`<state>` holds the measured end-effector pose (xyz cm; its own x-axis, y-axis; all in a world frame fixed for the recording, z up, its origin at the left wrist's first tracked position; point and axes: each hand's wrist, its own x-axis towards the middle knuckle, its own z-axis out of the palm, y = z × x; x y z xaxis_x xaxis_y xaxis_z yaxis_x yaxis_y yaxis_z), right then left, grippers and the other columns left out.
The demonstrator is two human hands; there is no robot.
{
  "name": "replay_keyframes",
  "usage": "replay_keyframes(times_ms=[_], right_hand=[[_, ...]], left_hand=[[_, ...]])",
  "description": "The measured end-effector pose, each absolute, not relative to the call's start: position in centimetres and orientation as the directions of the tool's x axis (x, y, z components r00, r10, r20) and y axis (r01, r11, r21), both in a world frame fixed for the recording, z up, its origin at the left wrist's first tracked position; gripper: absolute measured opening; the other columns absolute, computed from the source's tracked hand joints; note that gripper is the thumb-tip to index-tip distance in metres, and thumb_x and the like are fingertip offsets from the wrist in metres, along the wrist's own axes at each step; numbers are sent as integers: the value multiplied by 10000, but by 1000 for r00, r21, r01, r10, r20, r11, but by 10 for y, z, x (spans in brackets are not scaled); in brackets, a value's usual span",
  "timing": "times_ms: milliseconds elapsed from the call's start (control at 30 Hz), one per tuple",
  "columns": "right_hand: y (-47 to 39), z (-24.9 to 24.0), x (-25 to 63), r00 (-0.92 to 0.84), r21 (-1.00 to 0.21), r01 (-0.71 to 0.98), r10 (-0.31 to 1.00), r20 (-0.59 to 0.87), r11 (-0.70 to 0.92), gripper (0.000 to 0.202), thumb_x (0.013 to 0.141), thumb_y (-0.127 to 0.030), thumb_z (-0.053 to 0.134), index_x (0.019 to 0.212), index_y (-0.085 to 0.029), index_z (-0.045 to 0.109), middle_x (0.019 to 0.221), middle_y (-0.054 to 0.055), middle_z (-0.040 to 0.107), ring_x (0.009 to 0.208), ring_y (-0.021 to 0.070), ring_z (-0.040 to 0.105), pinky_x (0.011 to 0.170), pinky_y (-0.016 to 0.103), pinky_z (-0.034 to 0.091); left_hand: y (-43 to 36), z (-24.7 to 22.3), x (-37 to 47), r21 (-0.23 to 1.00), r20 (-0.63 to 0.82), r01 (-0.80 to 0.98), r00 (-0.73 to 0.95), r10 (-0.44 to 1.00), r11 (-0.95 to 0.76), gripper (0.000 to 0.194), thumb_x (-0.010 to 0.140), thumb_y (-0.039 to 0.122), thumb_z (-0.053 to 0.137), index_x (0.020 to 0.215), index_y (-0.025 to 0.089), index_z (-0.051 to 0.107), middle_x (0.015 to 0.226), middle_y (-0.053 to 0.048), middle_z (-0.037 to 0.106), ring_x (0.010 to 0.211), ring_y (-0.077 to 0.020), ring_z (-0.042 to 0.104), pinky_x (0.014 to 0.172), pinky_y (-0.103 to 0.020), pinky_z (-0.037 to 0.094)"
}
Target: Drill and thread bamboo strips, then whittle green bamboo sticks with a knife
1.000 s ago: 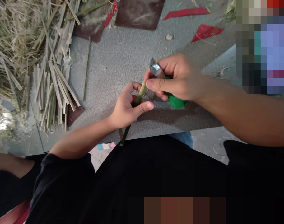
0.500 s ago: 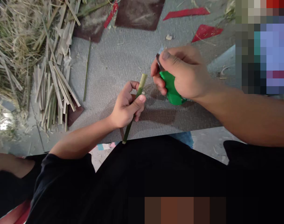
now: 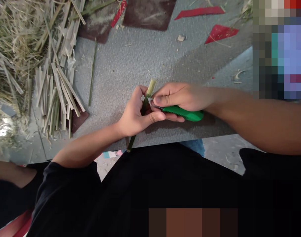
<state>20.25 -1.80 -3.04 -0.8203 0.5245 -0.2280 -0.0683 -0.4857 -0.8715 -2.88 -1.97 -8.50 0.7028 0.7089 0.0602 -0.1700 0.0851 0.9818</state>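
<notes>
Bringing a blade to a slender green strip (image 3: 150, 88), I work at the near edge of a grey table (image 3: 123, 70) littered with cuttings. My left hand (image 3: 135, 113) is loosely closed around the strip, its thumb stretched out toward my other hand. The strip stands at a slant through that grip, its pale upper end clear above my fingers, its dark lower end reaching past the table edge to my black shirt (image 3: 152, 177). My right hand (image 3: 178, 97) is closed on a green-handled knife (image 3: 183, 113), thumb and forefinger pinched far forward near the metal. The blade appears to meet the strip just below its pale section; whether it has bitten in, I cannot tell.

I judge this to be a paring or scraping step. The next move calls for a firm left grip, a shallow blade angle, and a left thumb kept clear of the edge.

Off to the left lie a bundle of cut strips (image 3: 57, 102) and a heap of straw-like shavings (image 3: 19, 42).
</notes>
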Motion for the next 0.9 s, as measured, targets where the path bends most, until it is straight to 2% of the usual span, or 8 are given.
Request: replay_keyframes(times_ms=[133, 300, 433, 533, 633, 733, 900], right_hand=[[-19, -36, 198, -821, -837, -98, 519, -238, -538, 593, 1144, -647, 749, 835, -147, 669, 599, -13, 591, 451, 101, 580, 428, 213, 426], [-24, -41, 191, -782, -825, -180, 587, -210, -535, 617, 1113, -674, 777, 806, -148, 674, 573, -31, 526, 414, 89, 516, 392, 215, 385], [-29, -39, 188, -750, -837, -199, 629, -205, -510, 585, 1138, -628, 765, 826, -142, 674, 609, -29, 545, 440, 79, 523, 407, 203, 399], [-31, -38, 184, -692, -860, -240, 701, -174, -451, 577, 1145, -620, 758, 820, -158, 638, 610, -35, 543, 438, 84, 527, 408, 207, 423], [-33, -39, 180, -583, -879, -282, 797, -161, -384, 567, 1135, -610, 776, 817, -171, 610, 614, -39, 549, 444, 91, 541, 408, 211, 443], [-31, -42, 182, -641, -879, -286, 758, -120, -381, 583, 1139, -615, 767, 805, -158, 627, 605, -34, 546, 443, 89, 536, 406, 210, 442], [-21, -51, 190, -779, -871, -248, 622, -81, -424, 636, 1135, -660, 751, 781, -145, 633, 568, -30, 537, 407, 82, 520, 382, 199, 391]], left_hand=[[-21, -92, -30, 990, 50, -131, 690, 722, 56, 821, 815, 701, 1006, 1266, 269, 473, 820, 69, 734, 766, -167, 791, 703, -292, 596], [-20, -93, -35, 998, 48, -62, 646, 762, -10, 800, 841, 714, 983, 1275, 265, 483, 800, 82, 663, 725, -140, 704, 676, -288, 541], [-19, -94, -37, 994, 108, -46, 611, 785, -102, 769, 859, 708, 977, 1274, 266, 502, 825, 80, 662, 700, -119, 643, 668, -295, 525], [-18, -96, -35, 987, 157, -73, 576, 802, -141, 697, 900, 677, 959, 1247, 268, 514, 862, 66, 692, 732, -121, 678, 711, -306, 561], [-18, -95, -32, 989, 141, -109, 565, 813, -95, 639, 949, 657, 924, 1237, 274, 502, 877, 60, 704, 769, -136, 737, 732, -309, 587], [-17, -94, -30, 989, 124, -142, 602, 788, -48, 701, 903, 680, 956, 1217, 278, 476, 850, 75, 686, 744, -136, 744, 705, -299, 587], [-16, -92, -30, 992, 100, -122, 647, 756, -27, 791, 823, 714, 997, 1217, 279, 467, 852, 69, 680, 820, -180, 782, 780, -351, 628]])
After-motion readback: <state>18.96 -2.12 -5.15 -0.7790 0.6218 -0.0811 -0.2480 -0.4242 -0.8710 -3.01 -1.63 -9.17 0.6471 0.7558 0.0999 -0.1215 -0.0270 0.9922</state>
